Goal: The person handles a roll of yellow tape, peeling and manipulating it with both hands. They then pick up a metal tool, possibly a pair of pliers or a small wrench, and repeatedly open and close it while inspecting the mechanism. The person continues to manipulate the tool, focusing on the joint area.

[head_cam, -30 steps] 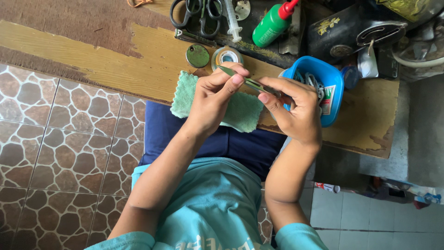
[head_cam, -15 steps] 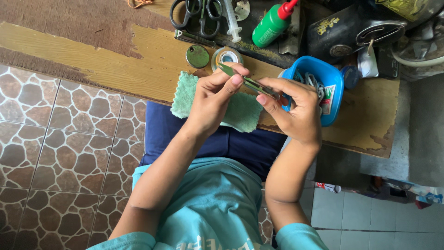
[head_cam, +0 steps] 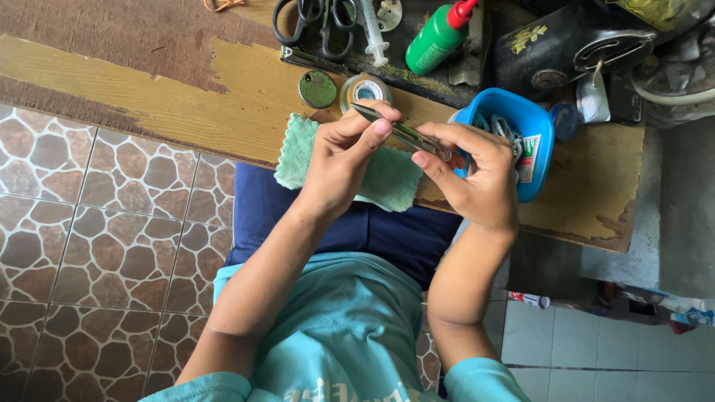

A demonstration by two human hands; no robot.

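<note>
While spanning both fingertips, tweezers (head_cam: 398,132) bridge left hand (head_cam: 344,160) and right hand (head_cam: 477,175).

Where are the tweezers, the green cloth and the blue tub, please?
tweezers (head_cam: 402,134), head view, middle of the metal blades.
green cloth (head_cam: 387,182), head view, lower right part.
blue tub (head_cam: 538,130), head view, right rim.
</note>
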